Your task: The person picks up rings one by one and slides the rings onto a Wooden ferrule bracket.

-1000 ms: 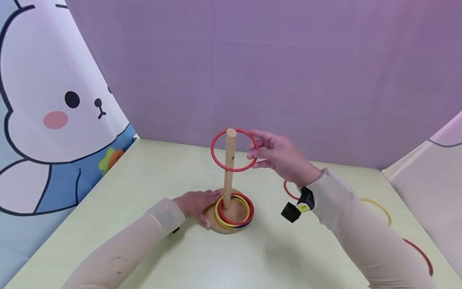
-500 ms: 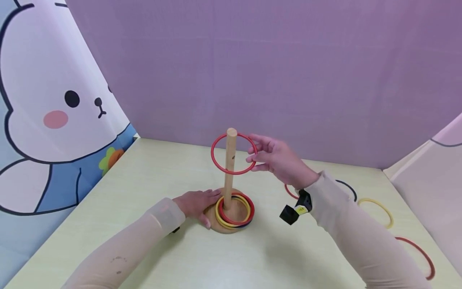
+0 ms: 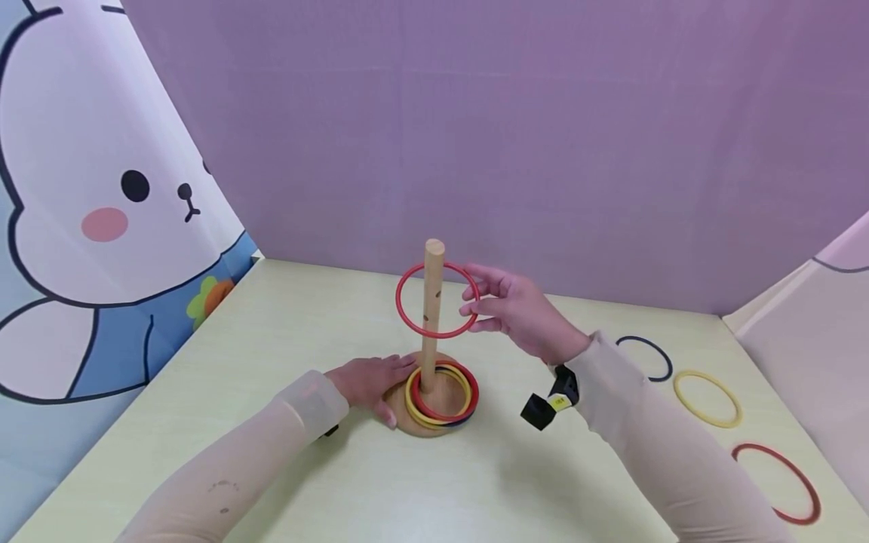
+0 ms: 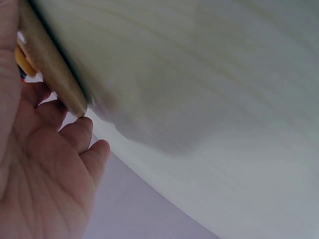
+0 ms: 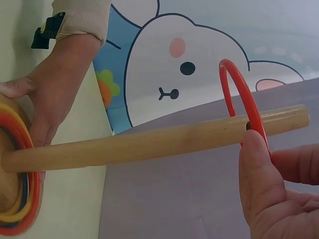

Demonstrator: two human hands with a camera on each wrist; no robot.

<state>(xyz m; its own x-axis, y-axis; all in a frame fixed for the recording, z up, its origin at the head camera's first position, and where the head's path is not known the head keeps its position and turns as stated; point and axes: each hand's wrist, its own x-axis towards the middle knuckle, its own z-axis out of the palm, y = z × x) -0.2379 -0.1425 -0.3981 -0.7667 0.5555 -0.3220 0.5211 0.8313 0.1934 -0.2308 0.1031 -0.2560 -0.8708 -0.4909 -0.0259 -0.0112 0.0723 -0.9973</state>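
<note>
A wooden ring-toss stand has an upright peg (image 3: 432,302) on a round base (image 3: 399,411). My right hand (image 3: 523,313) pinches a red ring (image 3: 440,334) by its right side. That ring encircles the upper part of the peg, tilted, as the right wrist view shows with the ring (image 5: 254,107) below the peg's tip. My left hand (image 3: 370,385) holds the base's left edge, thumb in front and fingers behind; the left wrist view shows fingertips at the base's rim (image 4: 60,74). Around the peg's foot lie a red ring (image 3: 475,392), a yellow ring (image 3: 412,411) and a dark blue ring.
Right of my right forearm, a dark blue ring (image 3: 645,339), a yellow ring (image 3: 709,418) and a red ring (image 3: 811,490) lie on the pale table (image 3: 543,483). A purple cloth (image 3: 543,151) stands behind, and a cartoon-printed cloth (image 3: 68,339) on the left.
My right hand has lowered the red ring along the peg. Its forearm has shifted, uncovering more of the rings at right and covering another red ring. The left hand stays put.
</note>
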